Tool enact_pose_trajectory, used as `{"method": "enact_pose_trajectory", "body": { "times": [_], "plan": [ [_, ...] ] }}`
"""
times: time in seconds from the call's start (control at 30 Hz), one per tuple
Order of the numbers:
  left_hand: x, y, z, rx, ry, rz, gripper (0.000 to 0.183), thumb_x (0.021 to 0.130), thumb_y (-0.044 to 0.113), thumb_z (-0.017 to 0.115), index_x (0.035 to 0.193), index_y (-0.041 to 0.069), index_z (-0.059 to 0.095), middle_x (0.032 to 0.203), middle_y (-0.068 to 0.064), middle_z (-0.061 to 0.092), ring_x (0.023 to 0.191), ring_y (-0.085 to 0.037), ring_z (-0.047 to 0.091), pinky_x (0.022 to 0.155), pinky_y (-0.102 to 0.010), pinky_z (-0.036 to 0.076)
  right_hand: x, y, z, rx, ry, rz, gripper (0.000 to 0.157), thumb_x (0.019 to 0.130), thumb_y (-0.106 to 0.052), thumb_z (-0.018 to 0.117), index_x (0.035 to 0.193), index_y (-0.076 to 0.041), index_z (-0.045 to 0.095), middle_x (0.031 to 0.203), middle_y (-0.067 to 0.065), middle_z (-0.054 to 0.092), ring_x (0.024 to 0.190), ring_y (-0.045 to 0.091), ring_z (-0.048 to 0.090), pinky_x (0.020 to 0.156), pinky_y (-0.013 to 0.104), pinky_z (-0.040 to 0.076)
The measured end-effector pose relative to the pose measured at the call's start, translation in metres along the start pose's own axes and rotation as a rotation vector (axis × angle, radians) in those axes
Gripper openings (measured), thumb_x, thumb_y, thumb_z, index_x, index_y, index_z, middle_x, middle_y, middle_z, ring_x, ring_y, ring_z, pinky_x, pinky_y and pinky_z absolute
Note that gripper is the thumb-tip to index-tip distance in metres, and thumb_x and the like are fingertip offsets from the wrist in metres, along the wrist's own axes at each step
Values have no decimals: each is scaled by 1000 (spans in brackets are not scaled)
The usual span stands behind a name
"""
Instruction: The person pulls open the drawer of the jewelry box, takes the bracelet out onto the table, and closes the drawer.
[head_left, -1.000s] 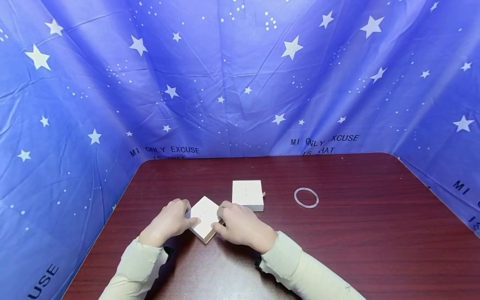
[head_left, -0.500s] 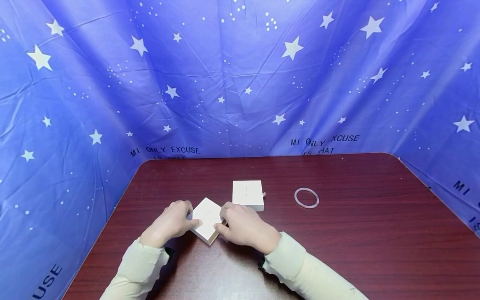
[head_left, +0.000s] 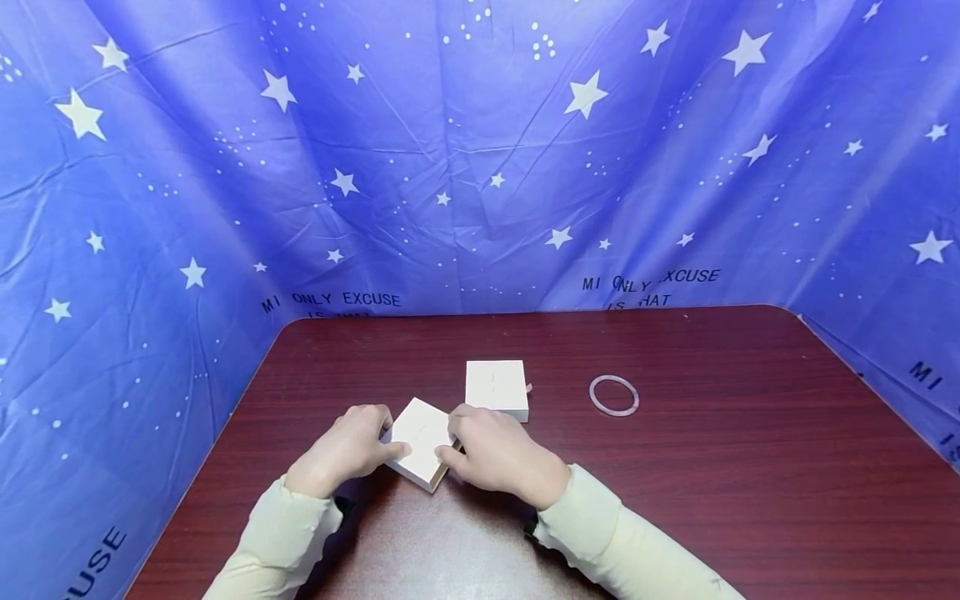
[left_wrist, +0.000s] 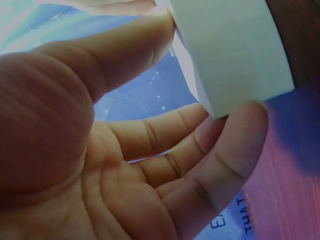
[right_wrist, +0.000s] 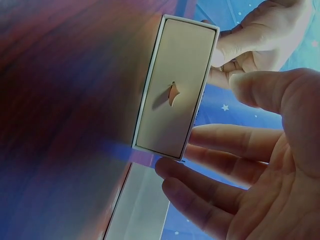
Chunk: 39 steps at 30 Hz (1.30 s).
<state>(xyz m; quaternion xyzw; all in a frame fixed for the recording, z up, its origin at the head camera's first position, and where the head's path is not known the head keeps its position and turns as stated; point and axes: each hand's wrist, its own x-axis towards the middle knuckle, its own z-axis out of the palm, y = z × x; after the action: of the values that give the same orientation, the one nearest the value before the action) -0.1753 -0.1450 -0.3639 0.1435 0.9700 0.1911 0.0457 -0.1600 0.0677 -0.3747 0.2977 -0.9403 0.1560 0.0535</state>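
A small white drawer box (head_left: 422,437) stands turned cornerwise at the table's front left. My left hand (head_left: 347,450) grips its left side, thumb on the top face and fingers bent around the far edge; the left wrist view shows fingertips against the white wall (left_wrist: 240,55). My right hand (head_left: 498,454) holds the opposite side, thumb at the near edge and fingers at the far corner. Facing it in the right wrist view is the drawer's end (right_wrist: 172,120), with a small ribbon pull tab (right_wrist: 173,94). The drawer sits within its sleeve.
Just behind my right hand lies a second white box (head_left: 495,383), its ribbon tab (head_left: 528,388) pointing right. A pale bangle (head_left: 613,396) lies farther right on the dark red wooden table (head_left: 712,450). Blue star-printed cloth (head_left: 450,167) hangs around the back and sides.
Both hands and the box between them have shifted slightly to the right and toward the near edge. The second box and the bangle have stayed put.
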Motion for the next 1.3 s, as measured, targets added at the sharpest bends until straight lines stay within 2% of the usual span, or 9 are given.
{"method": "enact_pose_trajectory", "body": {
  "times": [0.53, 0.97, 1.2, 1.3],
  "plan": [
    [1, 6, 4, -38, -43, 9, 29, 75, 30, 79, 74, 11, 57, 66, 3, 52, 62, -14, 49, 60, -32, 42, -6, 8, -3, 0, 37, -3, 29, 87, -34, 60, 66, -21, 47, 74, -10, 47, 60, 9, 46, 53, 28, 41],
    [0, 11, 8, -40, -31, 9, 27, 74, 30, 80, 76, 11, 60, 68, 5, 57, 63, -14, 52, 63, -34, 45, -12, 11, -5, -35, 40, -23, 28, 87, -34, 61, 67, -20, 48, 75, -9, 48, 60, 10, 46, 54, 31, 43],
    [1, 13, 12, -45, -26, 19, 28, 75, 31, 80, 76, 11, 60, 68, 5, 57, 62, -14, 52, 63, -33, 45, -15, 14, -5, -36, 34, -45, 29, 86, -32, 62, 65, -19, 47, 76, -8, 47, 60, 9, 44, 54, 29, 41],
    [1, 14, 13, -51, -22, 28, 28, 75, 31, 80, 75, 11, 60, 67, 5, 56, 61, -14, 51, 62, -33, 45, -16, 16, -6, -37, 27, -47, 29, 86, -32, 61, 64, -19, 47, 82, -7, 53, 62, 10, 46, 56, 29, 42]
  ]
}}
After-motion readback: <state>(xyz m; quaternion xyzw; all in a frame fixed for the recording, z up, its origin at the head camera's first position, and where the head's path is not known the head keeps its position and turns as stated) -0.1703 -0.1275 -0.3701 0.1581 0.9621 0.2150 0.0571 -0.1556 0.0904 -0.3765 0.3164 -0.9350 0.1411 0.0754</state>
